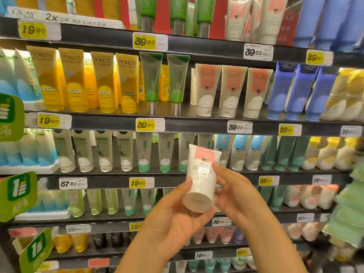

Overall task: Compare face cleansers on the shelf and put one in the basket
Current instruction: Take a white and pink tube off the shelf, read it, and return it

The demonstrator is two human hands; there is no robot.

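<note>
I have both hands up in front of the shelf: my left hand [173, 215] cups the cap end of the white and pink cleanser tube [201, 179], thumb along its side, while my right hand [234, 191] pinches it from the other side, fingers curled round. Behind it, matching tubes [232, 90] stand upright two shelves higher. I judge I'm mid-comparison, reading this one; next I must choose, then find the basket, which isn't in view

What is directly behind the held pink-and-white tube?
Behind the tube, held by the left hand and right hand, stand white tubes with green caps and blue-topped tubes. The tube and hands cover part of that row and the shelf edge.
</note>
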